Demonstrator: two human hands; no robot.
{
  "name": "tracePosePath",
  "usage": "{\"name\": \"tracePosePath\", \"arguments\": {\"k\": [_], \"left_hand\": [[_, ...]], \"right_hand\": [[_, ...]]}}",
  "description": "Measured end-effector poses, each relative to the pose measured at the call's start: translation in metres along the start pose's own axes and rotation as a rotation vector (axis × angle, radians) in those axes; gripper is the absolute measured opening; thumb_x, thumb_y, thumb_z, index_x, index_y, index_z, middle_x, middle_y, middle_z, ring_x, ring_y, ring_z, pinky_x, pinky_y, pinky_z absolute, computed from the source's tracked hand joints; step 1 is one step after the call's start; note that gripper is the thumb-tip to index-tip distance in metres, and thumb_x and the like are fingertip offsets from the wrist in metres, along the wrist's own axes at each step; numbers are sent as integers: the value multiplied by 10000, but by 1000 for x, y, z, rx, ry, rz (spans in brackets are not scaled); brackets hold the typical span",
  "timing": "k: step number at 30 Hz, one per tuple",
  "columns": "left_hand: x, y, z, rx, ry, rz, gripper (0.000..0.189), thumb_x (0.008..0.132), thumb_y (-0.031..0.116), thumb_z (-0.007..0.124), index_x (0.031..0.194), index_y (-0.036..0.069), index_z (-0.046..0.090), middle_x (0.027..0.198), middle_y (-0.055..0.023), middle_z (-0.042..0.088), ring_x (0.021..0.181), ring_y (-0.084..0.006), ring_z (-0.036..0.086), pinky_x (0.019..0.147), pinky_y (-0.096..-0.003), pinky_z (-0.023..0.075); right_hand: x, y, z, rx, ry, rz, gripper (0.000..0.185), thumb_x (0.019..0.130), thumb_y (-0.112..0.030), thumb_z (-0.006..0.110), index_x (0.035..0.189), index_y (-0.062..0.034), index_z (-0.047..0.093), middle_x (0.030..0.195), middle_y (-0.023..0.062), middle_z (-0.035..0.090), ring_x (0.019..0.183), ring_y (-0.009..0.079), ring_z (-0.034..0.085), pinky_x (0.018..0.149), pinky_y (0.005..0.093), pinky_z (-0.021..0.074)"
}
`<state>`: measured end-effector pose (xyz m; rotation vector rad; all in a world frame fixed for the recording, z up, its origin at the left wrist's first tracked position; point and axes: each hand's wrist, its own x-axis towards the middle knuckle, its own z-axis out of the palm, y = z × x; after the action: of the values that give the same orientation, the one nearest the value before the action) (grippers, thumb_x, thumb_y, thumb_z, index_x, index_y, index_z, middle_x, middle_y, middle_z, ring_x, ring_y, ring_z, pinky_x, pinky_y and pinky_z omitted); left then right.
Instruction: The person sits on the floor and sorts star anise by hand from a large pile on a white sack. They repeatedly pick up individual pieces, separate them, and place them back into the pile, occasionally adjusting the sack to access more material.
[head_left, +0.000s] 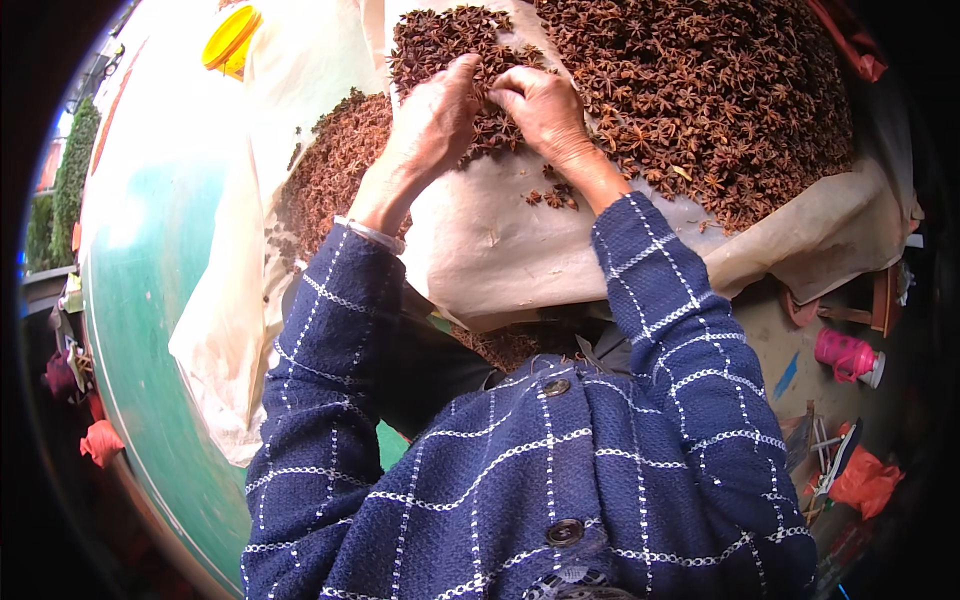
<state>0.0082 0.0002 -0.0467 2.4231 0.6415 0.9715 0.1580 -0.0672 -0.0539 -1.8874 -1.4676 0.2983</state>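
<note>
My left hand (439, 116) is over a small heap of dark star anise (439, 41), its thumb up and its fingers curled down out of sight. Close beside it, my right hand (544, 109) has its thumb and forefinger bent together above the same heap. Whether either hand has a pod in its fingers is hidden. A far larger pile of star anise (712, 105) spreads to the right. Left of my left wrist lies a heap of redder, finer pieces (337, 165). A few loose pods (553, 197) rest on the pale sheet (510, 247) below my right wrist.
A yellow bucket (231, 37) stands at the upper left, beyond the green tabletop (172, 300). The sheet's raised fold (810, 217) borders the large pile. On the floor at right are a pink thermos flask (846, 355) and an orange-red plastic bag (866, 480).
</note>
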Motion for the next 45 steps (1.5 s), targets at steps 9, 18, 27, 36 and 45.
{"name": "tracePosePath", "arguments": {"k": [9, 18, 27, 36, 45], "left_hand": [[28, 24, 2, 147, 79, -143, 116, 923, 124, 597, 977, 49, 667, 811, -90, 701, 647, -132, 668, 545, -261, 569], [17, 35, 17, 525, -410, -95, 183, 892, 98, 569, 1018, 158, 687, 1023, -74, 640, 925, -250, 627, 797, -399, 525], [3, 30, 26, 346, -278, -32, 152, 907, 148, 524, 858, 63, 640, 870, -109, 599, 808, -283, 618, 727, -452, 457], [18, 16, 5, 354, 20, 28, 177, 879, 82, 548, 1042, 20, 579, 1022, -157, 577, 852, -244, 596, 717, -405, 506], [22, 48, 17, 501, -281, 7, 122, 891, 17, 486, 921, 76, 589, 587, -27, 546, 504, -190, 552, 473, -358, 444]], "right_hand": [[-16, -9, -55, 282, 237, -188, 71, 866, -124, 673, 849, -57, 686, 721, 33, 704, 595, 128, 680, 506, 250, 545], [-49, 21, -53, -387, -217, -208, 74, 851, -125, 622, 866, -80, 679, 679, 58, 608, 611, 167, 624, 553, 352, 529], [-45, 34, -23, -169, 57, -253, 59, 796, -105, 694, 838, -81, 660, 853, 23, 627, 736, 177, 651, 648, 289, 559], [-45, 35, -86, 627, -6, 251, 39, 871, -69, 654, 878, -51, 688, 791, 26, 665, 636, 87, 640, 566, 201, 533], [-59, 4, -79, 324, -122, 37, 95, 873, -83, 617, 861, -42, 702, 701, 15, 654, 577, 83, 584, 560, 216, 497]]}}
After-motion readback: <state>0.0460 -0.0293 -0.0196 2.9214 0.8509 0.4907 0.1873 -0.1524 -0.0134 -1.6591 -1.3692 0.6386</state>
